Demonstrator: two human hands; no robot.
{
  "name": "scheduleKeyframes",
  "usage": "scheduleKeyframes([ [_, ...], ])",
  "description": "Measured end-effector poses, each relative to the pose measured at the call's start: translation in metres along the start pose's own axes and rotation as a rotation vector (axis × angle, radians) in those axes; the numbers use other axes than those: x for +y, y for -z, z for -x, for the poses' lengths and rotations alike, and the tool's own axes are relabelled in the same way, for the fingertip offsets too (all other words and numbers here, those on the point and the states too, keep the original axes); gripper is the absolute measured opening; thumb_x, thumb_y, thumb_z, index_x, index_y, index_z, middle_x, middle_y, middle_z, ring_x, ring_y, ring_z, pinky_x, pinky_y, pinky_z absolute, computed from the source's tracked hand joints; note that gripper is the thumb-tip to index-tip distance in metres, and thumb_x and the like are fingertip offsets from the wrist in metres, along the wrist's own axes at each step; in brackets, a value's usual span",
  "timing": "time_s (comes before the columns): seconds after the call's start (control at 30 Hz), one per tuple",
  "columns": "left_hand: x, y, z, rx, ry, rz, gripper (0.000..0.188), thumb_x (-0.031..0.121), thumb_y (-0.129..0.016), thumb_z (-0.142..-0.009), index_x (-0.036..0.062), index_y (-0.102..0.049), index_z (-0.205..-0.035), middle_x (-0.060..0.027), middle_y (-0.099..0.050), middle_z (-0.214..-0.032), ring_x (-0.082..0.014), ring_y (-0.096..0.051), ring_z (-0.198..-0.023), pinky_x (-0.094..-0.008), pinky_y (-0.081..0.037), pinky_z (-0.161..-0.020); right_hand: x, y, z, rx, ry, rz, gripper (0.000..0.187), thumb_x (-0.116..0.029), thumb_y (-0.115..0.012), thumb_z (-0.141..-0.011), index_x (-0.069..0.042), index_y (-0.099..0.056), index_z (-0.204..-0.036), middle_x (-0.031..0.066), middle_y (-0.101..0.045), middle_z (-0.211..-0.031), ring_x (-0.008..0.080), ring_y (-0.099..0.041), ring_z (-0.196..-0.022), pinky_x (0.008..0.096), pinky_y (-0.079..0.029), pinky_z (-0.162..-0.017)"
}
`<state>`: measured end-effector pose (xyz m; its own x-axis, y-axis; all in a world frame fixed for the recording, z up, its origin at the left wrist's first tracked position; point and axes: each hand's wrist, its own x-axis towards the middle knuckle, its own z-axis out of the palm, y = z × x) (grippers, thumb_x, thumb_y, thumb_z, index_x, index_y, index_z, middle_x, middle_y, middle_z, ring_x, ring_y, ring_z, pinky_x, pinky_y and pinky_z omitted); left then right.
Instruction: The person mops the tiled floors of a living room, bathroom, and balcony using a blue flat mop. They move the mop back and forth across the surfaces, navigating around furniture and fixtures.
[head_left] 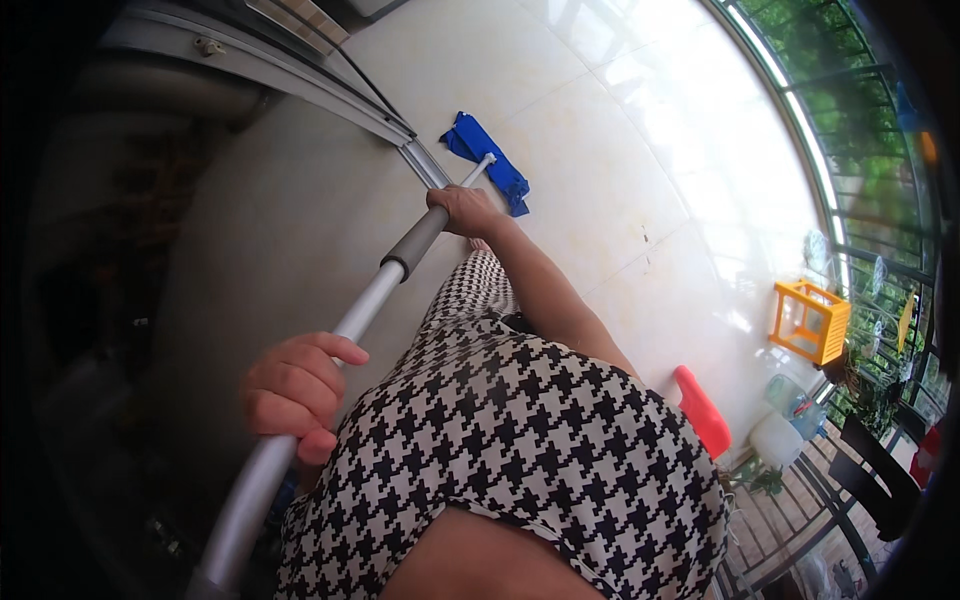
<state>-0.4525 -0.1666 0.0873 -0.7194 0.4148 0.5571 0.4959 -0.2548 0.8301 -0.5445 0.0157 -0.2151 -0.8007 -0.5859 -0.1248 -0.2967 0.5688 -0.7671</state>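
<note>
A flat mop with a blue cloth head (488, 165) lies against the pale tiled floor, at the far side of the view. Its silver handle (372, 300) slants from there down to the lower left. My left hand (300, 395) is closed round the upper part of the handle. Farther down, my right hand (465, 210) grips the handle just past its grey sleeve (415, 245), with my right arm stretched forward. The lower pole between my right hand and the mop head shows only in part.
A sliding door track (425, 165) runs beside the mop head, with a metal door frame (270, 75) at upper left. Along the barred window side stand a yellow plastic frame stool (812, 322), clear bottles (790, 400) and plants (765, 477). A pink plastic object (703, 412) is nearer me.
</note>
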Motion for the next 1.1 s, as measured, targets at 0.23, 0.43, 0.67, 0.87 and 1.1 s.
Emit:
scheduleKeyframes([
  [0.23, -0.083, -0.025, -0.015, -0.119, 0.125, 0.130, 0.025, 0.016, -0.068, -0.084, 0.0129, -0.048, -0.069, 0.0020, -0.054, -0.061, -0.0136, -0.056, -0.058, -0.0552, -0.037, -0.104, 0.088, 0.049, 0.049, 0.223, -0.383, -0.051, 0.042, -0.015, -0.080, -0.068, -0.016, -0.052, -0.100, 0.0044, -0.061, -0.111, 0.0271, -0.056, -0.113, 0.0430, -0.049, -0.086],
  [0.43, -0.133, -0.036, -0.003, -0.226, 0.352, -0.115, 0.024, -0.002, -0.064, -0.075, 0.0116, -0.045, -0.070, 0.0002, -0.058, -0.074, -0.0201, -0.062, -0.083, -0.0516, -0.036, -0.105, 0.086, 0.053, 0.054, 0.507, -0.190, 0.024, 0.046, -0.016, -0.080, -0.067, -0.013, -0.060, -0.109, 0.0096, -0.063, -0.114, 0.0332, -0.056, -0.112, 0.0412, -0.048, -0.094],
  [0.67, -0.066, -0.008, -0.045, -0.109, 0.468, -0.150, 0.021, -0.001, -0.060, -0.075, 0.0098, -0.043, -0.069, -0.0026, -0.055, -0.069, -0.0202, -0.059, -0.074, -0.0526, -0.040, -0.102, 0.036, 0.071, 0.028, 0.233, -0.096, -0.012, 0.016, -0.024, -0.068, -0.074, -0.014, -0.061, -0.085, 0.0067, -0.065, -0.084, 0.0281, -0.062, -0.096, 0.0457, -0.040, -0.086],
  [0.87, 0.000, -0.008, -0.065, -0.143, 0.325, -0.351, 0.019, 0.013, -0.058, -0.082, 0.0096, -0.044, -0.069, -0.0047, -0.054, -0.063, -0.0215, -0.057, -0.065, -0.0544, -0.045, -0.095, -0.023, 0.077, -0.018, 0.131, 0.168, -0.111, 0.023, -0.028, -0.071, -0.072, -0.016, -0.062, -0.090, 0.0060, -0.066, -0.086, 0.0285, -0.063, -0.094, 0.0470, -0.041, -0.088],
  [1.1, -0.045, -0.063, -0.077, 0.034, 0.240, -0.441, 0.019, 0.018, -0.059, -0.088, 0.0075, -0.047, -0.078, -0.0081, -0.061, -0.072, -0.0253, -0.061, -0.075, -0.0570, -0.043, -0.098, 0.010, 0.128, -0.045, 0.024, 0.178, 0.020, 0.027, -0.029, -0.073, -0.073, -0.019, -0.063, -0.096, 0.0050, -0.067, -0.097, 0.0283, -0.063, -0.100, 0.0492, -0.044, -0.087],
])
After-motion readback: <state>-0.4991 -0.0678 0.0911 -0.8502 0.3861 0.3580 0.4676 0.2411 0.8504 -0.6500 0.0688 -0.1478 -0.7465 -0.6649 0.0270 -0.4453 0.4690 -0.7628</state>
